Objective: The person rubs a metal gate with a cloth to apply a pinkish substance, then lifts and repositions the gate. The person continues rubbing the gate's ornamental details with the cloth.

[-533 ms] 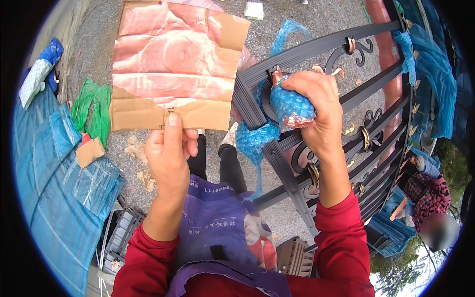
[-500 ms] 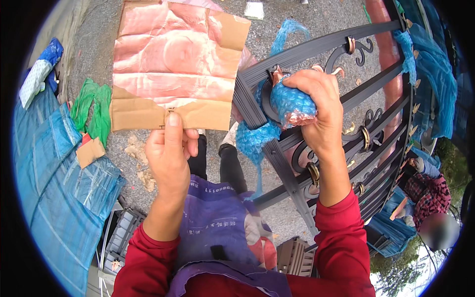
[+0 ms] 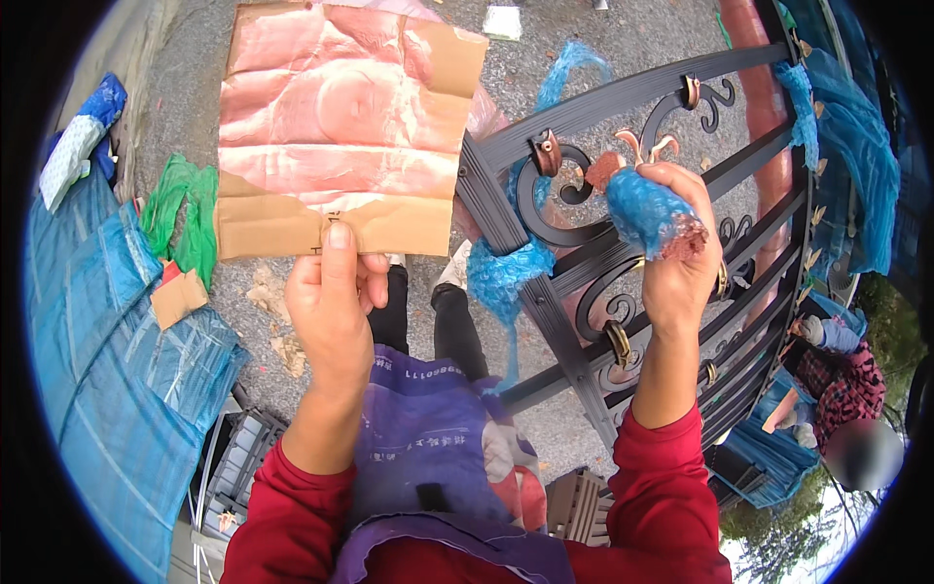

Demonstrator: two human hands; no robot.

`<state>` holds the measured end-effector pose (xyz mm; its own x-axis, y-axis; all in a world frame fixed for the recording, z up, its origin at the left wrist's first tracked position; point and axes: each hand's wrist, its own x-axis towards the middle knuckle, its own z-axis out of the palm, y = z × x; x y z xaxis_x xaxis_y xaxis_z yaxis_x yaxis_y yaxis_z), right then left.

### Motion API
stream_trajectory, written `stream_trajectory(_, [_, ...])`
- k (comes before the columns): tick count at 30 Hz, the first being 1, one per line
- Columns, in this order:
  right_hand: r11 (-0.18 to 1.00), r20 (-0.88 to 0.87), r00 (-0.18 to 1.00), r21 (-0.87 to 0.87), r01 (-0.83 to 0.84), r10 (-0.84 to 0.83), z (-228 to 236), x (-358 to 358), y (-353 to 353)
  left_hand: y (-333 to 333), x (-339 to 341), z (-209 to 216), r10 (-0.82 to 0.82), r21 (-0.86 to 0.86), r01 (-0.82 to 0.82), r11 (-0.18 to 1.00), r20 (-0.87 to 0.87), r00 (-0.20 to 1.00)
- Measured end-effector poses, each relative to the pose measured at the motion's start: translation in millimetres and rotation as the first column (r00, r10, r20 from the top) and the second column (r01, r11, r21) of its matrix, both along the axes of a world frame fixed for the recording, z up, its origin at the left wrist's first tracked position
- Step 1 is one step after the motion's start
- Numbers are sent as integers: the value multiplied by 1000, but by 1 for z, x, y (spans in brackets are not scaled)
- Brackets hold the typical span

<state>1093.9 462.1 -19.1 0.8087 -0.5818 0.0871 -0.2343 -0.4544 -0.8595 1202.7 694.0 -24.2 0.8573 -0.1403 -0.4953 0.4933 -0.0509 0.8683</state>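
My left hand (image 3: 334, 297) pinches the lower edge of a square sheet of cardboard (image 3: 341, 122), thumb on top. Most of the sheet's face is coated pinkish copper, with bare brown along the bottom and upper right corner. My right hand (image 3: 676, 282) is closed around a bubble-wrap wad (image 3: 644, 209), blue with reddish-stained ends. The wad is just above a black metal gate (image 3: 494, 204) with scrolls. Near the wad's far end rises a copper-tinted leaf ornament (image 3: 647, 146). A copper-coloured collar (image 3: 547, 154) sits on the scroll to its left.
Blue bubble wrap (image 3: 504, 268) is wrapped around the gate's near bar. At left lie blue sheeting (image 3: 117, 360), a green plastic bag (image 3: 185, 209) and a cardboard scrap (image 3: 179, 299). Another person (image 3: 851, 380) in a checked top is at the far right, beside more blue wrapping.
My right hand has moved right with the bubble-wrap wad, away from the copper-coloured collar, which now shows uncovered. My left hand and the cardboard have shifted only slightly left.
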Motion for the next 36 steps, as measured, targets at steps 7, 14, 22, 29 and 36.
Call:
stream_trajectory(7, [956, 150, 973, 264, 132, -175, 2, -22, -12, 4, -5, 0, -51, -18, 51, 999, 15, 999])
stream_trajectory(14, [892, 149, 908, 303, 335, -392, 6, -38, -28, 13, -8, 0, 3, -55, -2, 998, 24, 1000])
stream_trajectory(22, [972, 42, 987, 188, 144, -154, 10, -24, -37, 13, -19, 7, 10, -30, -9, 999, 47, 999])
stream_trajectory(29, [911, -202, 954, -305, -276, 221, 6, -10, -33, 15, -26, -2, -23, -54, 25, 998, 29, 999])
stream_trajectory(36, [912, -240, 956, -331, -243, 168, 10, -16, -60, 18, -26, -8, -11, -89, 11, 996, 5, 1000])
